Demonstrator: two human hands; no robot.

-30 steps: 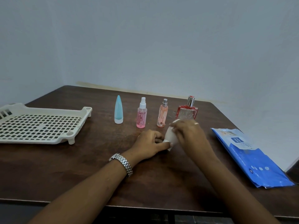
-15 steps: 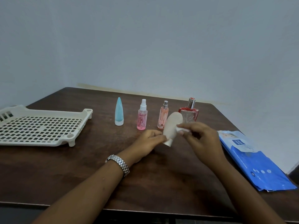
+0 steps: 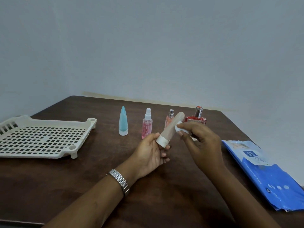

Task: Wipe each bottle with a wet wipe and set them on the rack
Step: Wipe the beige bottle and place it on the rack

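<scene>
While aloft, tube (image 3: pixel 171 127) in curled left grip (image 3: pixel 150 155).

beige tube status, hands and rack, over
Left hand grips beige tube at its cap end. Right hand pinches wet wipe against the tube's side. No bottle on rack yet; four bottles stand behind, nothing blocking.

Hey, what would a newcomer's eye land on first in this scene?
Centre: the left hand holds a beige tube by its cap while the right hand presses a wipe against it. Behind stands a row of bottles; a white rack lies left, a blue wipe pack right.
</scene>
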